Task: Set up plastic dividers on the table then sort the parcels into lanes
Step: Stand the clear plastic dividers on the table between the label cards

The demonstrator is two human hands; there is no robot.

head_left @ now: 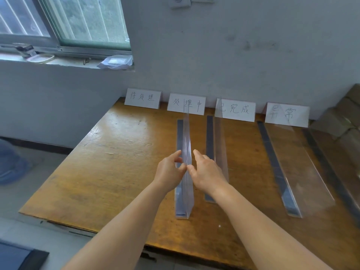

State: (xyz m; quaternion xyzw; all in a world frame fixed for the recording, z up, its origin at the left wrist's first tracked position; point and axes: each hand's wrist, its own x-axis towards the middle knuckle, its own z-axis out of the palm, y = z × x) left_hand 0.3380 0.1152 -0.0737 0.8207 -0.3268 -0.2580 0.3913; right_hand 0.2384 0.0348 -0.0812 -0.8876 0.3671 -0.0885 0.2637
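Both hands meet at the top edge of the leftmost clear divider (185, 172), which stands upright on the wooden worktop (116, 162), running from near to far. The left hand (169, 172) pinches that edge from the left with thumb and curled fingers; the right hand (207, 173) grips it from the right, fingers bent over the plastic. Just to the right stands a second divider (218, 149), then a third divider (288, 172) well apart, and a fourth divider (331, 162) at the right edge. Four handwritten label cards (186, 104) lean against the far wall. Brown parcels (342, 117) are stacked at the far right.
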